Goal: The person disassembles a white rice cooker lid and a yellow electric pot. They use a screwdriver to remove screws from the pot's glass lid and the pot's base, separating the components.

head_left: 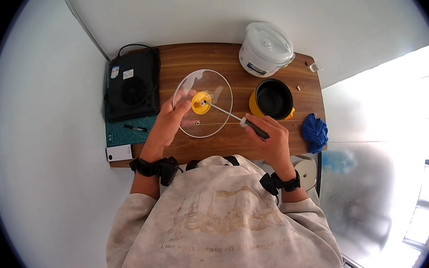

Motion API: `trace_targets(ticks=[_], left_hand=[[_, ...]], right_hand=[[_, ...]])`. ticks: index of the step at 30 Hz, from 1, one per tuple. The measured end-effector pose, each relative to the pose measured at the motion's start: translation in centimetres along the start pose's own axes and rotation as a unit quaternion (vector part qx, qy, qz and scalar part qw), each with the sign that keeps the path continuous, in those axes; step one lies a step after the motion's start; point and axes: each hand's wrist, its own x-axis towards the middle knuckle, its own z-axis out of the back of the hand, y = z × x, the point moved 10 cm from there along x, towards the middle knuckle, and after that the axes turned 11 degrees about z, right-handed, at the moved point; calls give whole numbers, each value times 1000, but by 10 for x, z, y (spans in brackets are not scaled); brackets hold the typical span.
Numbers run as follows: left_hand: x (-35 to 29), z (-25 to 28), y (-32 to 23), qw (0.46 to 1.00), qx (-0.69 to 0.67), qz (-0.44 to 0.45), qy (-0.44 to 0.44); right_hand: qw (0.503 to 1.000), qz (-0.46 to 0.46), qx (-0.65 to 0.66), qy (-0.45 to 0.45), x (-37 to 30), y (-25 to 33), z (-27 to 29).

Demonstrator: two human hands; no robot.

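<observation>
A round glass pot lid (218,121) with a pale rim is held up over the table by my left hand (167,118). Its fingers are closed around the lid's left side, with some of them seen through the glass. At the lid's middle sits a yellow round knob piece (197,109). My right hand (274,142) is wrapped round the dark grey handle of a screwdriver (227,112). The screwdriver's long shaft slants up and left, and its tip is at the centre of the yellow piece; whether it sits in a screw is too small to tell.
A yellow pot (255,103) with a black inside stands right of the lid, a white lidded bucket (267,50) behind it. A blue cloth (315,133) lies at the right edge. On the left are a black induction cooker (143,79), a green cutting mat (120,133), a pen (135,127) and a white box (120,153).
</observation>
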Motion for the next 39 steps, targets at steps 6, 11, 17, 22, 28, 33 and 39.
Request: trace_targets(ticks=[6,11,17,22,28,33,39], left_hand=[[-1,1,1,1000,0,6,0],[0,1,2,1000,-7,6,-1],[0,2,3,1000,0,12,1],[3,3,8,1000,-3,22,-3],[2,1,4,1000,-5,18,-6],[4,1,7,1000,-12,23,5],[2,1,4,999,6,19,-29]], right_hand=[[1000,-10,19,-8,-1,-3,1],[1000,-5,9,-8,-1,-1,2],[1000,1,16,-15,-2,-2,2],[1000,-14,11,-2,-2,-5,0],[1000,-8,11,-12,-3,-3,2],[1000,-9,3,-1,-3,-3,1],[999,10,-33,34,0,7,1]])
